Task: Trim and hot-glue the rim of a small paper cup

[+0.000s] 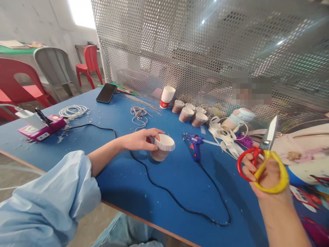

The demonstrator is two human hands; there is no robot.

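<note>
My left hand [140, 140] grips a paper cup [164, 146] wrapped in brownish cord, held tilted just above the blue table [180, 178], fingers curled round its side. My right hand [264, 171] is raised at the right with its fingers through the red and yellow handles of a pair of scissors [267, 154], the blades pointing up. A blue glue gun [195, 142] lies between the two hands, its black cable [180, 206] looping across the table under my left wrist.
A stack of paper cups [167, 96] and several wrapped cups [190, 113] stand by the perforated metal screen [218, 51]. White ribbon [226, 139], a cord loop [138, 115], a phone [106, 93], a pink power strip [41, 128] and a white coil [72, 110] lie about. Plastic chairs [53, 68] stand at the left.
</note>
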